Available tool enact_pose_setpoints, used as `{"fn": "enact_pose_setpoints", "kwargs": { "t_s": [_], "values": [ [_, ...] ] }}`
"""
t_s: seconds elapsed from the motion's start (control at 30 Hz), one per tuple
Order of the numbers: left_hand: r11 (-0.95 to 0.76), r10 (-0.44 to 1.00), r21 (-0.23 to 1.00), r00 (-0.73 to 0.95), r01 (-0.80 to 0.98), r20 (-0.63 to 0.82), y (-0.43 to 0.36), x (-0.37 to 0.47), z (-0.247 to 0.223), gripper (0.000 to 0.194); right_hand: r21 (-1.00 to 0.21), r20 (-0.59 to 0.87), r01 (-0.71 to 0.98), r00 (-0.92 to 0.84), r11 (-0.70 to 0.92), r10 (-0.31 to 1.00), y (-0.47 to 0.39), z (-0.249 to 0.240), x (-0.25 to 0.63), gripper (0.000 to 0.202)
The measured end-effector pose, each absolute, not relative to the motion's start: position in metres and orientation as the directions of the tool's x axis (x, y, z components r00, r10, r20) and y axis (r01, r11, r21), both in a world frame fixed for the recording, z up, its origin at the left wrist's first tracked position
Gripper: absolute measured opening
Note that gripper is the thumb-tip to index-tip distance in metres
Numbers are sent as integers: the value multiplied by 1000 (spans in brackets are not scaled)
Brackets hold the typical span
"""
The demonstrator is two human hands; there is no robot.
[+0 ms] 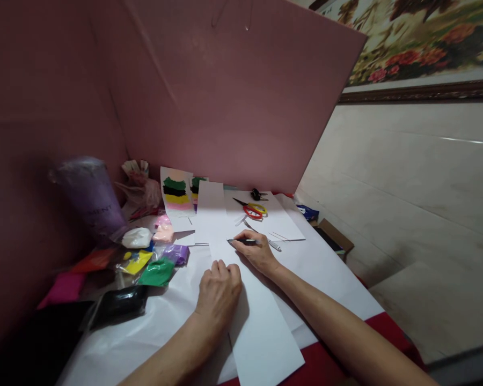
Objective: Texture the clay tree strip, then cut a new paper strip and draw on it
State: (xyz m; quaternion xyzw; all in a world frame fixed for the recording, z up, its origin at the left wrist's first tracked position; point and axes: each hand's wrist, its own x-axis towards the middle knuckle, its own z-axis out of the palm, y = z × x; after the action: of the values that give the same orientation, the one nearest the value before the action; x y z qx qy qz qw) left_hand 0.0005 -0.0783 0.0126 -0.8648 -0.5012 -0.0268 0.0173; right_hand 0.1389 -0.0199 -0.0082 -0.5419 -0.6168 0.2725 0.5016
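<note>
My right hand (257,252) is closed around a slim dark pen (247,242). The pen's tip points left, at or just above a long white paper strip (265,338). On this strip lies my left hand (220,287), palm down, fingers bent and close together. Its fingertips are tucked underneath, so I cannot make out what, if anything, they hold. Past the right hand are scissors (253,210) with red and yellow handles. A thin, light-coloured tool (274,245) lies beside that hand.
Bagged clay in several colours, including a green pack (156,272) and a black pack (121,306), covers the left side. A purple container (90,195) stands behind. A colour-striped card (176,193) leans at the back. Pink panels (225,107) rise behind the table; an open box (334,236) sits right.
</note>
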Motion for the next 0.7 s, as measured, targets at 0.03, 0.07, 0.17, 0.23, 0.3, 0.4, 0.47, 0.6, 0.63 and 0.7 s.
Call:
{"fn": "enact_pose_setpoints", "kwargs": {
  "t_s": [0.03,0.07,0.17,0.23,0.3,0.4,0.47,0.6,0.63,0.7],
  "values": [
    [-499,865,-3,498,867,59,-79,0,13,40,-882,319,391,91,261,943,-20,-9,139,11],
    [-501,864,-3,501,865,55,-79,0,13,39,-885,317,388,92,259,944,-21,-9,139,11],
    [-506,861,-9,505,863,56,-79,0,14,38,-885,320,385,90,263,943,-22,-9,140,11],
    [-509,859,-13,508,861,61,-79,0,13,37,-884,323,384,85,268,943,-24,-8,140,12],
    [-510,858,-16,510,860,63,-78,0,13,36,-884,322,383,81,269,943,-25,-8,141,12],
    [-508,859,-19,508,861,62,-77,0,12,35,-874,340,394,75,285,937,-27,-9,142,12],
    [-507,859,-21,507,862,64,-78,-1,12,34,-863,358,406,74,300,931,-28,-10,142,11],
    [-509,859,-15,509,861,63,-77,-1,12,34,-858,361,418,74,299,930,-31,-9,143,11],
    [-511,858,-12,510,860,60,-77,-1,12,34,-858,359,418,74,298,930,-32,-9,142,11],
    [-513,856,-11,513,858,58,-76,-1,12,35,-858,361,417,72,301,930,-34,-8,142,11]
  ]
}}
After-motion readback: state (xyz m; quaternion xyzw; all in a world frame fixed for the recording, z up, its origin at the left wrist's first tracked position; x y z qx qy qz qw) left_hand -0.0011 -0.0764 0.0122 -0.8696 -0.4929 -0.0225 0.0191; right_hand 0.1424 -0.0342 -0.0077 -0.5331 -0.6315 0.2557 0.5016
